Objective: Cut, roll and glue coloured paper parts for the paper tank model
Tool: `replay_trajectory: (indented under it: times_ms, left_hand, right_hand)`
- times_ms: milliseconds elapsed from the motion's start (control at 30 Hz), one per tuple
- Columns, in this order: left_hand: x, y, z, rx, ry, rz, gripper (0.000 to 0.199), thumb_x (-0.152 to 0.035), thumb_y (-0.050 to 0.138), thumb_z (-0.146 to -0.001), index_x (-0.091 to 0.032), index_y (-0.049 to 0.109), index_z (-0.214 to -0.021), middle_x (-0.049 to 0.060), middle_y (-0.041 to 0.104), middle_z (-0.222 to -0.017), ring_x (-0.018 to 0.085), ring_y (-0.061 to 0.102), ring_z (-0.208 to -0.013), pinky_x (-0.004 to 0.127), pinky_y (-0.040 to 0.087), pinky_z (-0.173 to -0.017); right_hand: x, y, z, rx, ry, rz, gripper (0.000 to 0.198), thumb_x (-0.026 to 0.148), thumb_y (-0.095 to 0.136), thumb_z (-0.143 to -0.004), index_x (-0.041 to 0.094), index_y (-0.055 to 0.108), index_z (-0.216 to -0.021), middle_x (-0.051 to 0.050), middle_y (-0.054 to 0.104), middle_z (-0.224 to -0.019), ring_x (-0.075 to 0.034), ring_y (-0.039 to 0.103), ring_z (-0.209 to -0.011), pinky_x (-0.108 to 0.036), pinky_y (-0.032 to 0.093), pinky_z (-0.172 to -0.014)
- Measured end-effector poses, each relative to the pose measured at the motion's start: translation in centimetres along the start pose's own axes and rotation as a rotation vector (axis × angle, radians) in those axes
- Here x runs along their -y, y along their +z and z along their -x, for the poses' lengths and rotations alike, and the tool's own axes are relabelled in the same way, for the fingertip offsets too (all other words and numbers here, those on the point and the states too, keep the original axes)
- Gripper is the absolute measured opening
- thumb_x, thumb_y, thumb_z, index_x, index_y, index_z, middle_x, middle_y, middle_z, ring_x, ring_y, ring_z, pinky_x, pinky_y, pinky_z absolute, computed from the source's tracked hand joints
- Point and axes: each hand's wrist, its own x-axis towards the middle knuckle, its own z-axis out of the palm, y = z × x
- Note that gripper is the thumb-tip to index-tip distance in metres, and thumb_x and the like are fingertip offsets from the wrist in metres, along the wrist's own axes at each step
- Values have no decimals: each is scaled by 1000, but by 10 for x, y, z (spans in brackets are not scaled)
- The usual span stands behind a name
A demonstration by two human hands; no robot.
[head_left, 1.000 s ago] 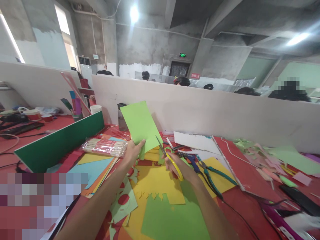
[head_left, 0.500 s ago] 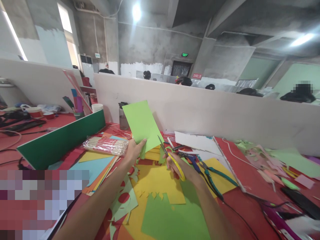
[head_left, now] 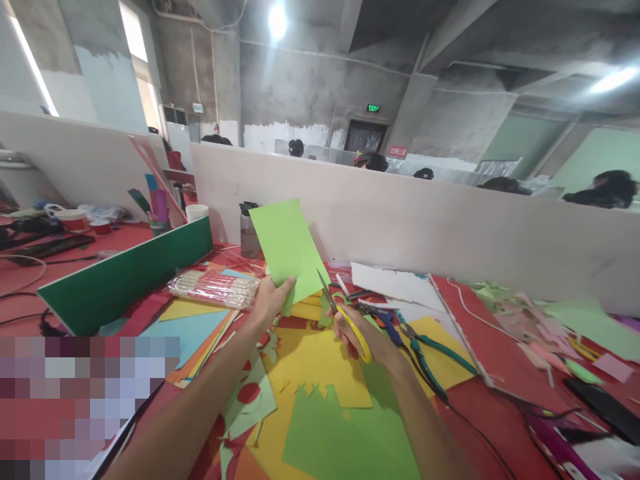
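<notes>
My left hand (head_left: 270,301) pinches the lower edge of a light green paper sheet (head_left: 287,248) and holds it upright above the table. My right hand (head_left: 363,339) grips yellow-handled scissors (head_left: 345,319); their blades point up toward the right lower corner of the sheet. Below both hands lie sheets of yellow paper (head_left: 313,363) and green paper (head_left: 345,440) with cut, jagged edges.
A green board (head_left: 125,277) stands at the left beside a clear packet of sticks (head_left: 215,290). Blue and teal pliers (head_left: 425,353) lie right of my hand. A dark bottle (head_left: 249,230) stands against the white partition (head_left: 425,227). Paper scraps cover the red table (head_left: 500,393). People sit behind the partition.
The view has drifted slightly; both hands, the green sheet and the scissors keep nearly the same pose, the scissors edging a little closer to the sheet.
</notes>
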Motion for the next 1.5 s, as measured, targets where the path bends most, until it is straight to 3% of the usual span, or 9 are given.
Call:
replay_trajectory:
  times_ms: [1000, 1500]
  left_hand:
    - [12, -4, -5, 1, -19, 35, 47, -47, 76, -74, -14, 72, -108, 11, 75, -112, 28, 71, -99, 39, 55, -86]
    - [-2, 0, 2, 30, -79, 12, 47, -48, 78, -69, -15, 73, -103, 11, 76, -106, 28, 72, -94, 36, 56, -78]
  right_hand:
    - [-4, -1, -9, -79, -30, 39, 39, 59, 57, -88, 22, 46, -82, 6, 46, -61, -7, 41, -38, -19, 35, -33]
    - [-7, 1, -13, -99, -19, 41, 39, 62, 56, -87, 23, 53, -93, 7, 47, -59, -7, 36, -35, -20, 31, -35]
